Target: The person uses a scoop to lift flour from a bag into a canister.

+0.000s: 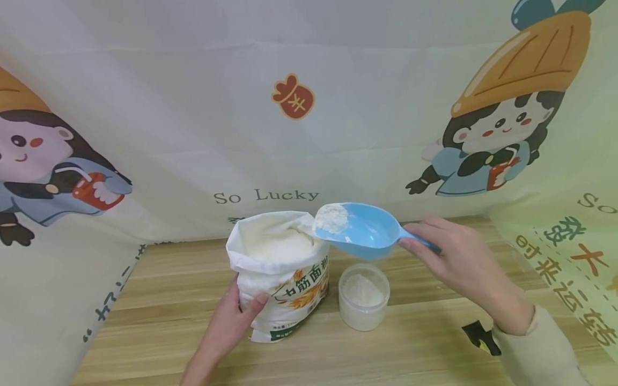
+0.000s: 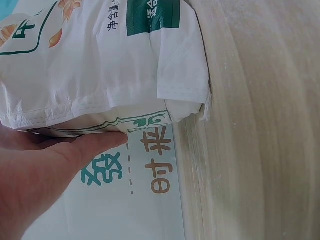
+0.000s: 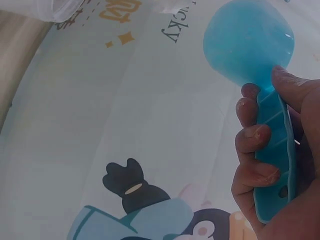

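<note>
A white bag of flour (image 1: 285, 279) stands with its top rolled open and white flour inside. My left hand (image 1: 235, 316) holds the bag's left side, thumb across the front; most of the fingers are hidden behind it. My right hand (image 1: 451, 252) grips the ribbed handle of a blue scoop (image 1: 372, 228), with the fingers (image 3: 255, 137) wrapped round it in the right wrist view. Flour lies in the front of the scoop, whose lip is at the bag's right rim. Below the scoop, a clear round tub (image 1: 363, 316) holds some white flour.
The wooden tabletop (image 1: 169, 300) is bordered by a printed cloth (image 1: 193, 107) at the back and sides. A small black piece (image 1: 480, 336) lies near the right sleeve (image 1: 536, 348).
</note>
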The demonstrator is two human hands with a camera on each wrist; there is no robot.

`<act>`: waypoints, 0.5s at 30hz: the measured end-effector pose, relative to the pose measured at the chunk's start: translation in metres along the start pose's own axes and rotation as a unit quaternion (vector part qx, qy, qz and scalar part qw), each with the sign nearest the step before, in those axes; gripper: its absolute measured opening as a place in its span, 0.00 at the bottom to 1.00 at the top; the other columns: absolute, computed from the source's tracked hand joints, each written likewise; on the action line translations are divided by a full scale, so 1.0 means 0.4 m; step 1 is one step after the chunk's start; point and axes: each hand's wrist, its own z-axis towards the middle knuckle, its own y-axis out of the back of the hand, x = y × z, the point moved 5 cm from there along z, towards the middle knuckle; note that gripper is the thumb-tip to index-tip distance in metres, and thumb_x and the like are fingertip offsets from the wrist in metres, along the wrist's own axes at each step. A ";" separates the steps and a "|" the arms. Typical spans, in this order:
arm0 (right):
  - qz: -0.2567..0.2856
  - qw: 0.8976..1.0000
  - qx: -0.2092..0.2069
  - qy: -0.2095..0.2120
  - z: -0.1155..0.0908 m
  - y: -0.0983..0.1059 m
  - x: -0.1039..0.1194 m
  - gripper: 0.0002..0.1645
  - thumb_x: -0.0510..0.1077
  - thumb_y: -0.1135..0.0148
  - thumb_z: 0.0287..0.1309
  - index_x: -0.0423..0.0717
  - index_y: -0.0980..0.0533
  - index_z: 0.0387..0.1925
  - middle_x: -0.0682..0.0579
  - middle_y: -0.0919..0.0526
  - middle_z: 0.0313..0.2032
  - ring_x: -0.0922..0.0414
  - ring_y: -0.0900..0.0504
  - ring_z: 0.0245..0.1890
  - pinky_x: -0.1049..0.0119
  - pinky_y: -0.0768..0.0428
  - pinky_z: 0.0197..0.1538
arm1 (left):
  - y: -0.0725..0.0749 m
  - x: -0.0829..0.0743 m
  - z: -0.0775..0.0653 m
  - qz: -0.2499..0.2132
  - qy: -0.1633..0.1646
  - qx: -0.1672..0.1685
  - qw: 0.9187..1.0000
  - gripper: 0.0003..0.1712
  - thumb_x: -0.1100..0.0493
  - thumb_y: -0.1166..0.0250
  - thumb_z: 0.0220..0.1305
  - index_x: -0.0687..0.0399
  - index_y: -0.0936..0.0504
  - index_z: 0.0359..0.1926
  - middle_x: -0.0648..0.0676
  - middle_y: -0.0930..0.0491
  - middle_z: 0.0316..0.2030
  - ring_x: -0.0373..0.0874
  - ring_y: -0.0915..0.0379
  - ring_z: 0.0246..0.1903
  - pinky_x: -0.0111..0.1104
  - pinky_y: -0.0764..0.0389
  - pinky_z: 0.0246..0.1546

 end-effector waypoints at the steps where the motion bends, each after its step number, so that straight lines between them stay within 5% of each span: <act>1: -0.002 1.000 0.000 0.000 -0.004 0.003 -0.001 0.12 0.43 0.26 0.60 0.48 0.12 0.46 0.59 0.15 0.37 0.65 0.25 0.28 0.65 0.24 0.29 | 0.000 0.001 0.000 0.000 0.001 0.000 1.000 0.32 0.49 0.35 0.74 0.59 0.32 0.70 0.64 0.19 0.57 0.55 0.21 0.55 0.49 0.20 0.53; 15: -0.043 0.999 0.008 -0.003 -0.075 0.040 -0.033 0.11 0.49 0.28 0.64 0.52 0.12 0.46 0.62 0.16 0.33 0.66 0.26 0.26 0.65 0.26 0.26 | -0.001 0.007 0.003 0.015 0.012 0.001 1.000 0.35 0.48 0.35 0.74 0.59 0.35 0.73 0.65 0.20 0.58 0.56 0.22 0.56 0.50 0.20 0.54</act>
